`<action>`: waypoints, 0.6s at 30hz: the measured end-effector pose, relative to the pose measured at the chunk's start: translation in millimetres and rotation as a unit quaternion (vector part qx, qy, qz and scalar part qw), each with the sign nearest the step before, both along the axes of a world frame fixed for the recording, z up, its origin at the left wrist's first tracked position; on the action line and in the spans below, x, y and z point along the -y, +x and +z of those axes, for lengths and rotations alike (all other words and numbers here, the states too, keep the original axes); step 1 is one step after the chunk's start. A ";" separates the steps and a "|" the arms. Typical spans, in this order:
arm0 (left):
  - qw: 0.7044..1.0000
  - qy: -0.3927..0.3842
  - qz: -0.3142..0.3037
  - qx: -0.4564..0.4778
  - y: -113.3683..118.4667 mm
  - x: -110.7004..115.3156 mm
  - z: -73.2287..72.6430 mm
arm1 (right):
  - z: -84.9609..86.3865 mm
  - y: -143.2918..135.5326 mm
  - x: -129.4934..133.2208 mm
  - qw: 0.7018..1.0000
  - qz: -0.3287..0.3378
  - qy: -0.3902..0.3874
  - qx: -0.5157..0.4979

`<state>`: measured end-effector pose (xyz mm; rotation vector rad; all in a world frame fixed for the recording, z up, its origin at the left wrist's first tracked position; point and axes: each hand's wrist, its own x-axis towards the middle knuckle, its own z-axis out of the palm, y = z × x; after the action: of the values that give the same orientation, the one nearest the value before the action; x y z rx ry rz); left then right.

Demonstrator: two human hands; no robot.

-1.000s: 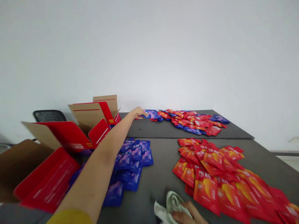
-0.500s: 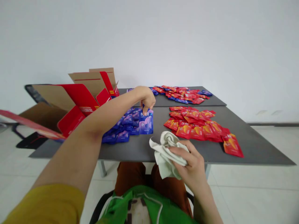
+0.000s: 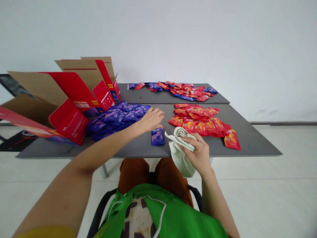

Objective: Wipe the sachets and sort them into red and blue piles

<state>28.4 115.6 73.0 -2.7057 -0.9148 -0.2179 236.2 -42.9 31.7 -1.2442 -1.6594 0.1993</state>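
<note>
My left hand [image 3: 151, 119] is open, its fingers stretched out over the table. The thumb is at the top edge of a single blue-purple pouch [image 3: 158, 137]; whether it touches cannot be made out. That pouch lies flat near the table's front edge, apart from the pile of blue pouches [image 3: 111, 116] to its left. My right hand [image 3: 196, 148] is closed around a crumpled pale cloth [image 3: 182, 158], which hangs down over the front edge. Beyond this hand is a spread of red pouches [image 3: 198, 124], with one red pouch [image 3: 232, 140] at its right end.
Open red cardboard boxes [image 3: 71, 120] with raised flaps stand along the left of the grey table [image 3: 250, 142]. A mixed heap of red and blue pouches [image 3: 185, 90] lies on the far tabletop. A pale wall rises behind.
My left hand has opened off the blue pouch, which was pinched at its top and now lies separately near the front edge. The cloth stays in my right hand. The view has shifted.
</note>
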 end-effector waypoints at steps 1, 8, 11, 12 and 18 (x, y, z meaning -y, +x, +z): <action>0.998 0.016 0.019 0.054 -7.3 17.0 -3.2 | 2.8 2.1 -4.7 1.000 -0.011 -0.002 0.000; 0.975 -0.039 0.073 0.208 -6.1 132.5 -59.2 | 55.0 -9.7 -50.0 0.981 -0.041 -0.075 0.176; 0.971 -0.026 0.086 0.222 2.4 144.8 -87.1 | 67.7 -26.1 -66.0 0.969 -0.028 -0.084 0.231; 0.969 -0.025 0.084 0.231 2.9 144.8 -94.2 | 66.3 -30.8 -69.6 0.965 -0.010 -0.087 0.248; 0.944 -0.065 0.122 0.301 -1.4 145.9 -100.6 | 11.9 -45.0 -73.7 0.914 0.200 -0.086 0.343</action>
<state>27.0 -30.3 -27.6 -2.6377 -1.4570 -1.0004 191.2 30.8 43.6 -1.1552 -2.5570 0.1674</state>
